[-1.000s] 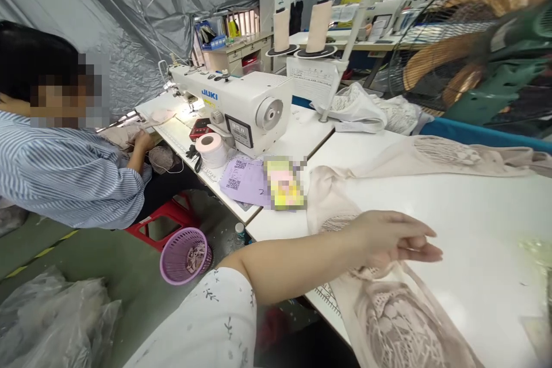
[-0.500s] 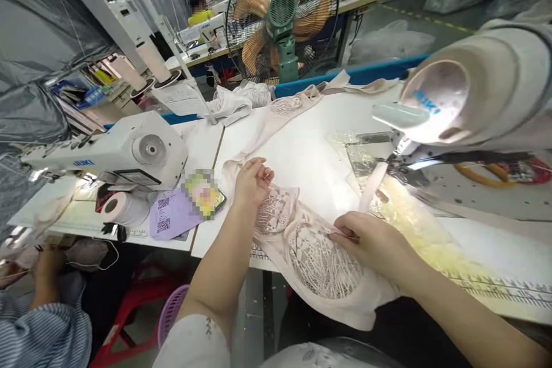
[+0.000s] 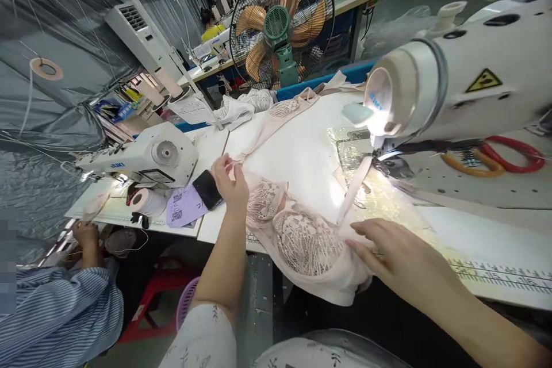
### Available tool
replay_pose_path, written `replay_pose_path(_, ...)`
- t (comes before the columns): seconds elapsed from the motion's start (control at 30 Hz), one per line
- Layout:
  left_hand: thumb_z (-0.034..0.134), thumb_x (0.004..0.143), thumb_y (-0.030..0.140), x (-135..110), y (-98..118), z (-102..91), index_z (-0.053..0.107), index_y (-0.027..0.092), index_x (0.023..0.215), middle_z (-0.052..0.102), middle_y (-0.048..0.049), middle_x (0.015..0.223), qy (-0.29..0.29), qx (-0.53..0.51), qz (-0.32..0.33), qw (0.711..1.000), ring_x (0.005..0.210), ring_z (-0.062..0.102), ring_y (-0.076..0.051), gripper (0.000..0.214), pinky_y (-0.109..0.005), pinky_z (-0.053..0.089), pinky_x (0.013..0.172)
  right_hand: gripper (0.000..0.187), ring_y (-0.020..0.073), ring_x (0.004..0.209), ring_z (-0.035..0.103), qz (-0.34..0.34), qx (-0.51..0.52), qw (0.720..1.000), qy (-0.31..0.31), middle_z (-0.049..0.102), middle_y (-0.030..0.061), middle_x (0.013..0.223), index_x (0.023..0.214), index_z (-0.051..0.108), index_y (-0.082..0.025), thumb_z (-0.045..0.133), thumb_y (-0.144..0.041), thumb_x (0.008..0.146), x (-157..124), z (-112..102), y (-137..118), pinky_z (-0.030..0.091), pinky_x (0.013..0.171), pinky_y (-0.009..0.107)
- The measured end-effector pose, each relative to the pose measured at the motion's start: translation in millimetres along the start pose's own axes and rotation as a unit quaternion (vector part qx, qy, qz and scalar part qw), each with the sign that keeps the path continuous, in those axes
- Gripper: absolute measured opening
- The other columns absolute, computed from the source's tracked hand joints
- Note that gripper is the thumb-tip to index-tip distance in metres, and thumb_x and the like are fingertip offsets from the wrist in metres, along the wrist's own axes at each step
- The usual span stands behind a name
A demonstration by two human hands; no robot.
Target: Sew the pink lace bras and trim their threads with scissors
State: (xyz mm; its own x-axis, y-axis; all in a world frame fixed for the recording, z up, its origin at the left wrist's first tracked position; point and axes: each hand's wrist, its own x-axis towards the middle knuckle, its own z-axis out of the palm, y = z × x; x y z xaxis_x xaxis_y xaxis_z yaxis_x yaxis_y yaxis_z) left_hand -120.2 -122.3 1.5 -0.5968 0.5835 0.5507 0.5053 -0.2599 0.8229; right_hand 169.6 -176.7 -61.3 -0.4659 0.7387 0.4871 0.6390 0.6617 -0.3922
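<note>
A pale pink lace bra (image 3: pixel 310 246) lies over the table's front edge, its lower part hanging down. My right hand (image 3: pixel 397 256) pinches the bra's right edge between thumb and fingers. From near there a pale pink strap (image 3: pixel 357 184) runs up to the sewing machine's needle area (image 3: pixel 379 152). My left hand (image 3: pixel 232 183) is left of the cups, fingers bent and apart. It is beside a dark-screened phone (image 3: pixel 207 190) and the end of a second pink bra (image 3: pixel 276 118); whether it touches either is unclear.
A sewing machine head (image 3: pixel 466 75) stands on the right, with red-and-orange-handled scissors (image 3: pixel 511 155) beneath it. At left are another sewing machine (image 3: pixel 159 155), a purple card (image 3: pixel 185 207) and a thread cone (image 3: pixel 149 201). A fan (image 3: pixel 280 23) stands behind. A co-worker's striped sleeve (image 3: pixel 73 299) shows at left.
My left hand has moved left, away from the bra cups and towards the phone, whose lit screen is now dark. My right hand still grips the bra's edge. The view has shifted.
</note>
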Motion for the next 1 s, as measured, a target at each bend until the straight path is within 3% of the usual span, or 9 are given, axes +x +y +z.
replay_pose_path(0.07, 0.044, 0.090, 0.025, -18, 11, -4.5, 0.058, 0.018, 0.104, 0.062, -0.0091, 0.107, -0.149, 0.124, 0.120, 0.974, 0.103, 0.059, -0.017, 0.020, -0.033, 0.047, 0.093, 0.024, 0.0216, 0.072, 0.060, 0.017, -0.002, 0.997, -0.078, 0.063, 0.0065, 0.080, 0.085, 0.060, -0.019, 0.051, -0.041, 0.089, -8, 1, -2, 0.044, 0.057, 0.031)
replay_pose_path(0.1, 0.039, 0.092, 0.028, -26, 14, -4.1, 0.058, 0.019, 0.106, 0.064, -0.0091, 0.107, -0.259, 0.185, 0.151, 0.936, 0.103, 0.060, -0.017, 0.025, -0.033, 0.047, 0.093, 0.020, 0.0222, 0.070, 0.059, 0.025, -0.003, 0.994, -0.109, 0.062, 0.0064, 0.077, 0.082, 0.059, -0.019, 0.053, -0.036, 0.088, -9, 2, -5, 0.043, 0.056, 0.031)
replay_pose_path(0.17, 0.038, 0.093, 0.032, -39, 14, -0.1, 0.058, 0.020, 0.115, 0.063, -0.0084, 0.120, -0.451, 0.269, 0.152, 0.837, 0.113, 0.057, -0.018, 0.032, -0.033, 0.045, 0.099, 0.013, 0.0222, 0.067, 0.057, 0.035, 0.001, 0.989, -0.142, 0.060, 0.0059, 0.071, 0.078, 0.057, -0.018, 0.050, -0.024, 0.087, -10, 4, -12, 0.040, 0.055, 0.031)
replay_pose_path(0.23, 0.043, 0.091, 0.035, -43, 7, 4.4, 0.055, 0.019, 0.123, 0.053, -0.0091, 0.136, -0.534, 0.325, 0.139, 0.768, 0.128, 0.046, -0.022, 0.038, -0.039, 0.036, 0.109, 0.017, 0.0199, 0.062, 0.055, 0.032, 0.019, 0.988, -0.148, 0.058, 0.0046, 0.065, 0.074, 0.054, -0.018, 0.042, -0.014, 0.086, -13, 1, -21, 0.036, 0.053, 0.029)
replay_pose_path(0.4, 0.039, 0.091, 0.035, -29, -12, 8.7, 0.045, 0.014, 0.135, 0.036, -0.0119, 0.149, -0.537, 0.386, 0.136, 0.738, 0.140, 0.027, -0.029, 0.048, -0.050, 0.022, 0.114, 0.023, 0.0153, 0.060, 0.052, -0.021, 0.177, 0.973, -0.147, 0.056, 0.0026, 0.066, 0.071, 0.045, -0.020, 0.032, -0.016, 0.089, -36, -23, -34, 0.039, 0.056, 0.026)
replay_pose_path(0.6, 0.043, 0.089, 0.033, -31, -18, 25.6, 0.031, 0.011, 0.142, 0.024, -0.0166, 0.153, -0.505, 0.398, 0.153, 0.750, 0.141, 0.026, -0.026, 0.058, -0.046, 0.024, 0.115, 0.015, 0.0157, 0.060, 0.051, 0.229, 0.354, 0.890, -0.177, 0.055, 0.0006, 0.067, 0.076, 0.040, -0.023, 0.032, -0.029, 0.088, -68, -22, -30, 0.041, 0.055, 0.027)
replay_pose_path(0.67, 0.045, 0.089, 0.030, -31, -18, 35.4, 0.032, 0.012, 0.142, 0.026, -0.0167, 0.152, -0.495, 0.394, 0.162, 0.757, 0.140, 0.029, -0.025, 0.057, -0.044, 0.028, 0.113, 0.013, 0.0156, 0.063, 0.053, 0.248, 0.378, 0.869, -0.202, 0.059, 0.0007, 0.072, 0.080, 0.043, -0.023, 0.035, -0.030, 0.087, -77, -22, -27, 0.042, 0.058, 0.027)
replay_pose_path(0.83, 0.047, 0.088, 0.024, -16, -16, 65.8, 0.056, 0.018, 0.122, 0.047, -0.0107, 0.141, -0.481, 0.394, 0.181, 0.762, 0.129, 0.045, -0.022, 0.036, -0.039, 0.035, 0.110, 0.023, 0.0158, 0.065, 0.056, 0.185, 0.308, 0.914, -0.188, 0.061, 0.0010, 0.073, 0.080, 0.054, -0.022, 0.037, -0.035, 0.090, -86, -52, -7, 0.043, 0.060, 0.027)
replay_pose_path(1.0, 0.049, 0.084, 0.015, 12, 7, 91.8, 0.052, 0.011, 0.124, 0.038, -0.0236, 0.143, -0.377, 0.443, 0.145, 0.801, 0.133, 0.036, -0.036, 0.040, -0.057, 0.027, 0.107, 0.029, 0.0191, 0.069, 0.061, 0.171, 0.179, 0.967, -0.058, 0.065, 0.0036, 0.076, 0.081, 0.060, -0.024, 0.039, -0.042, 0.090, -84, -92, 31, 0.048, 0.062, 0.030)
